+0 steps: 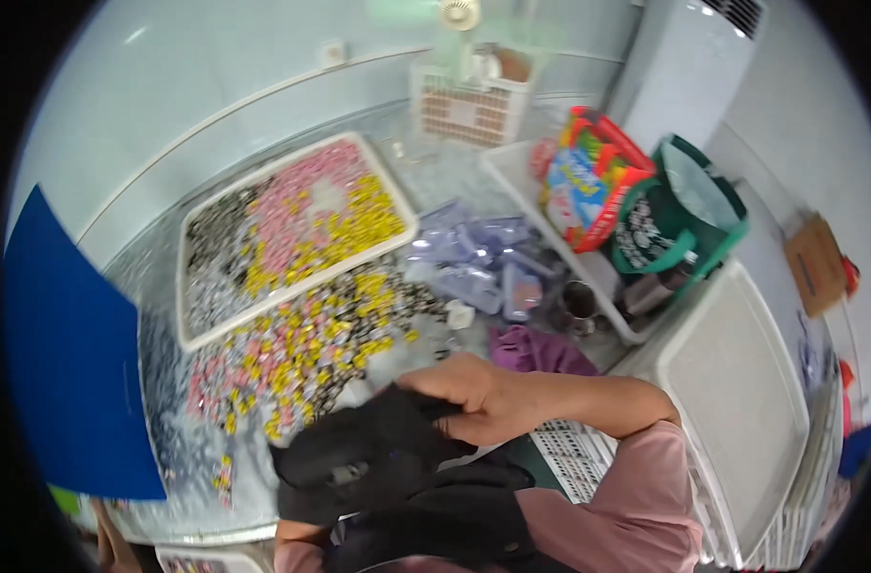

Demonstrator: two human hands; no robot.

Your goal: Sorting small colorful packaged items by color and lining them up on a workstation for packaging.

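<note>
My right hand [483,396] is closed on the edge of a black fabric item [368,458], which looks like a soft bag with a small pale patch. The item is held close to my body, and more black cloth lies against my front below it. My left forearm [300,533] shows only in a short stretch; the black item hides my left hand, so its fingers cannot be seen. Beyond the black item lies a loose spread of small wrapped pieces [306,344], like sweets, in pink, yellow, black and silver.
A white tray [409,212] of similar pieces stands behind the spread. Clear plastic packs [478,250], a purple cloth [540,350] and a green bag [683,205] are to the right. Stacked white trays [741,382] stand at right, a blue panel [73,353] at left.
</note>
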